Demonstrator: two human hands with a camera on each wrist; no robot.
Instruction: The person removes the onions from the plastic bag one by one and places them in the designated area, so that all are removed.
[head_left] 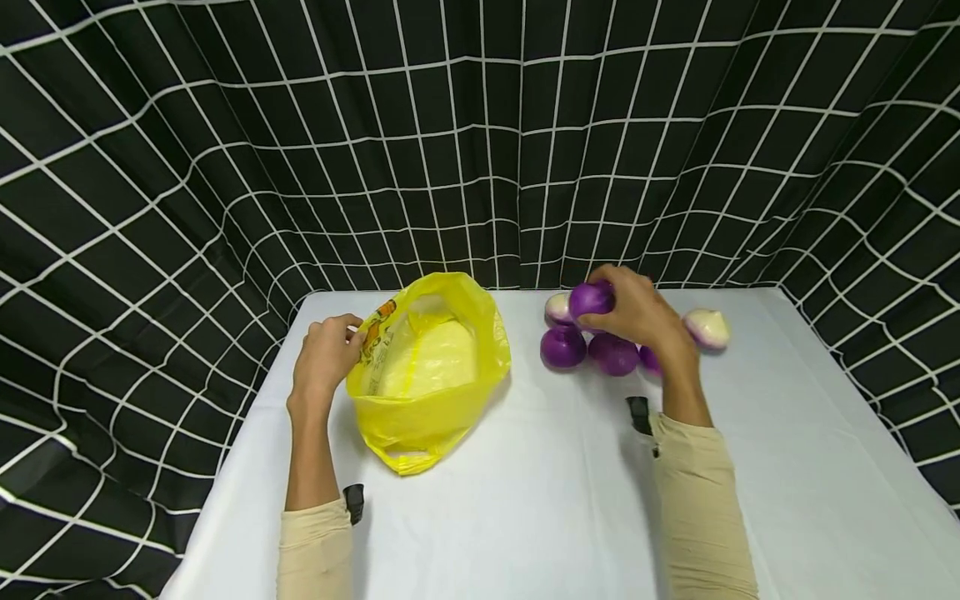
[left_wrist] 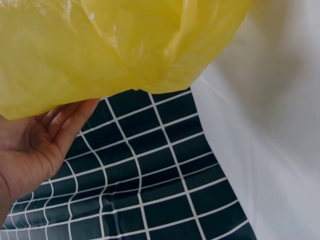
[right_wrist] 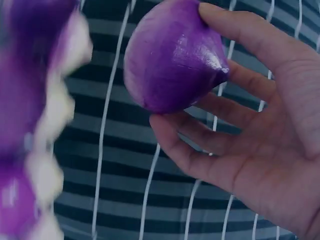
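Note:
A yellow plastic bag [head_left: 420, 414] stands on the table with its mouth open and printing on its left side. My left hand [head_left: 324, 360] holds the bag's left rim; in the left wrist view the bag [left_wrist: 125, 45] hides the fingertips. My right hand [head_left: 639, 310] grips a purple onion [head_left: 591, 300] above the other onions. In the right wrist view this shiny purple onion [right_wrist: 172, 60] sits between thumb and fingers. Below it lie several more onions, among them a purple onion [head_left: 563, 347] and a white-and-purple onion [head_left: 557, 308].
To the right of the group, another white-and-purple onion [head_left: 707, 329] lies apart. A white cloth [head_left: 525, 500] covers the table. Black curtains with a white grid [head_left: 465, 150] hang behind and at both sides.

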